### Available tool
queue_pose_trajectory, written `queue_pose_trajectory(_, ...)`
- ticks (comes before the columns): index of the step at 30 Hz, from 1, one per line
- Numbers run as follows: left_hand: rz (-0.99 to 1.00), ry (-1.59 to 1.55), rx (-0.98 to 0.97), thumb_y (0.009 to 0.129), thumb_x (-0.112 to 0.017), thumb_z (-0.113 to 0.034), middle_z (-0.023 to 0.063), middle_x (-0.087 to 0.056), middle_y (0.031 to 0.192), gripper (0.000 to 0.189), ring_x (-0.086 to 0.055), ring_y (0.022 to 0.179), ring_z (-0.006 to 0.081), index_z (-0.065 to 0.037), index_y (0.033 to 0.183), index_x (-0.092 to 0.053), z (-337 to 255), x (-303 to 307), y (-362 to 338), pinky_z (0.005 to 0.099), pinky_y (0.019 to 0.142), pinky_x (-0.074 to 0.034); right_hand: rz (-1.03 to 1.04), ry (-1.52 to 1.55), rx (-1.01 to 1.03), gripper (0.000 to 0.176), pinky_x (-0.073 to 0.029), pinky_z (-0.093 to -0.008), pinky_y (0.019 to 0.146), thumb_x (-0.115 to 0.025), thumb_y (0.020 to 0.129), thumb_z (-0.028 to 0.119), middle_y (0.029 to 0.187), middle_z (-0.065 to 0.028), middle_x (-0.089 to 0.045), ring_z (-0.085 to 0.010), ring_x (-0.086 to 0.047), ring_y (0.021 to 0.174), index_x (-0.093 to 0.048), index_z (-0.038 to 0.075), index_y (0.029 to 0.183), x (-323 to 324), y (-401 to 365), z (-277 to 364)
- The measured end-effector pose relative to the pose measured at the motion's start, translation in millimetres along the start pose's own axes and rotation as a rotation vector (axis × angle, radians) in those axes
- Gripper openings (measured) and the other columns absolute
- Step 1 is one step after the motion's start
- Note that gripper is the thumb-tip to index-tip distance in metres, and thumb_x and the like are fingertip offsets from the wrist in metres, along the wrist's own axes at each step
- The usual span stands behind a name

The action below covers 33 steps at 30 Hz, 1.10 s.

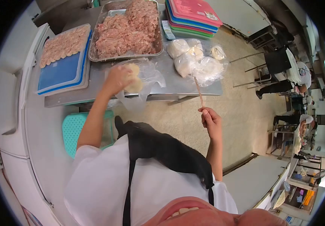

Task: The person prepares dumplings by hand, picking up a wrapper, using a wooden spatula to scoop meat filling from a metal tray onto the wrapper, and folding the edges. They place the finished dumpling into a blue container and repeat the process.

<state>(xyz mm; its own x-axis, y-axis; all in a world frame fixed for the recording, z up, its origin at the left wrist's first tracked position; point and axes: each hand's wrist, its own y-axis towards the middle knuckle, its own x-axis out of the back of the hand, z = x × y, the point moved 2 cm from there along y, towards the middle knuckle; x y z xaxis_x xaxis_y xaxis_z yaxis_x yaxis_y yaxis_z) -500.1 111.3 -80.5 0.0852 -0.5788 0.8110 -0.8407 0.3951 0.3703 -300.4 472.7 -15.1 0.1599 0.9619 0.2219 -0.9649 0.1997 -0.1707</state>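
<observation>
My left hand [118,79] is at the pale round dough pieces [134,86] on a sheet of clear plastic [150,75] at the table's front edge; its fingers are blurred. Between the fingers and thumb of my right hand [210,117] is a thin stick [199,90], its far end up by the plastic-wrapped dough [203,67]. Behind my left hand stands a metal tray [158,48] heaped with minced meat [130,32]. Flattened filled pieces [65,43] lie in rows on a blue-lined tray [59,73] at the left.
Stacked coloured lids [196,17] stand at the back of the metal table [94,90]. Below its front edge is a turquoise perforated stool [74,130]. Other people [301,75] work at the far right, apart from my hands. A white appliance [10,113] is at the left.
</observation>
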Motion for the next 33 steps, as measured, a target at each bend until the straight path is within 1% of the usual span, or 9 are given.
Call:
queue_pose_trajectory(2,-0.042,0.197,-0.094,0.074,-0.072,-0.034,0.0124,-0.060,0.101,0.033,-0.053,0.100,0.0320,-0.014,0.100,-0.067,-26.3,-18.3,-9.5,0.0403,0.088,-0.042,0.030,0.002,-0.022,0.026,-0.029,-0.0203,0.044,-0.054,0.097,0.025,0.059,0.0053,-0.044,-0.0034,-0.037,0.050,-0.066,0.002,0.099,-4.5,12.4,-0.7)
queue_pose_trajectory(5,-0.072,0.140,0.021,0.073,-0.073,-0.033,0.0124,-0.060,0.099,0.035,-0.053,0.101,0.0305,-0.016,0.103,-0.068,-3.9,-37.4,-5.7,0.0405,0.089,-0.041,0.208,0.029,-0.045,0.026,-0.028,-0.0200,0.046,-0.058,0.095,0.027,0.060,0.0067,-0.044,-0.0028,-0.037,0.051,-0.067,0.004,0.101,-28.4,46.9,-1.8)
queue_pose_trajectory(11,0.288,-0.379,0.261,0.074,-0.074,-0.030,0.0139,-0.059,0.097,0.034,-0.052,0.105,0.0326,-0.014,0.103,-0.067,30.1,-24.0,18.0,0.0419,0.089,-0.042,0.388,-0.130,0.194,0.029,-0.043,-0.0251,0.059,-0.063,0.091,0.031,0.067,0.0001,-0.055,-0.0083,-0.050,0.064,-0.067,0.004,0.102,-117.1,125.8,6.6)
queue_pose_trajectory(14,0.274,-0.371,0.264,0.076,-0.073,-0.028,0.0154,-0.059,0.096,0.033,-0.054,0.100,0.0349,-0.012,0.104,-0.066,24.5,-15.4,16.8,0.0421,0.085,-0.045,0.390,-0.058,0.254,0.036,-0.047,-0.0295,0.068,-0.067,0.086,0.033,0.079,-0.0062,-0.062,-0.0150,-0.057,0.073,-0.065,0.002,0.104,-165.1,157.7,3.2)
queue_pose_trajectory(17,-0.006,-0.033,-0.016,0.077,-0.072,-0.026,0.0154,-0.060,0.094,0.030,-0.057,0.092,0.0351,-0.011,0.102,-0.065,36.5,-21.0,1.7,0.0410,0.079,-0.047,0.361,-0.277,0.430,0.039,-0.048,-0.0321,0.071,-0.070,0.082,0.034,0.090,-0.0119,-0.064,-0.0221,-0.061,0.079,-0.064,0.003,0.105,-198.3,177.8,2.3)
queue_pose_trajectory(18,-0.045,-0.123,0.025,0.080,-0.069,-0.022,0.0156,-0.060,0.090,0.025,-0.059,0.085,0.0347,-0.009,0.100,-0.064,47.8,-23.6,0.2,0.0407,0.076,-0.048,0.366,-0.302,0.377,0.037,-0.048,-0.0342,0.073,-0.069,0.082,0.032,0.096,-0.0158,-0.063,-0.0284,-0.062,0.085,-0.065,0.003,0.103,-205.4,185.4,-6.0)
queue_pose_trajectory(22,-0.052,-0.338,0.326,0.084,-0.060,-0.012,0.0160,-0.060,0.085,0.017,-0.060,0.083,0.0331,-0.006,0.100,-0.063,85.0,-16.9,-11.7,0.0389,0.077,-0.048,0.354,-0.292,0.261,0.032,-0.048,-0.0346,0.071,-0.069,0.083,0.030,0.088,-0.0147,-0.062,-0.0273,-0.062,0.081,-0.066,0.002,0.096,-201.8,204.2,-45.5)
queue_pose_trajectory(29,-0.054,-0.390,0.158,0.082,-0.056,-0.007,0.0157,-0.061,0.107,0.027,-0.057,0.101,0.0313,-0.007,0.109,-0.062,69.2,-2.9,-12.7,0.0362,0.089,-0.045,0.409,-0.581,0.511,0.026,-0.050,-0.0374,0.072,-0.070,0.082,0.029,0.093,-0.0107,-0.062,-0.0279,-0.062,0.085,-0.067,0.005,0.093,-221.5,200.2,11.6)
queue_pose_trajectory(33,0.031,-0.132,0.085,0.080,-0.063,-0.019,0.0154,-0.059,0.112,0.034,-0.051,0.109,0.0352,-0.010,0.113,-0.063,68.6,-14.4,-24.2,0.0410,0.096,-0.040,0.511,-0.758,0.605,0.065,-0.051,-0.0411,0.083,-0.080,0.067,0.041,0.114,-0.0198,-0.054,-0.0370,-0.059,0.101,-0.059,0.007,0.119,-266.5,209.1,11.3)
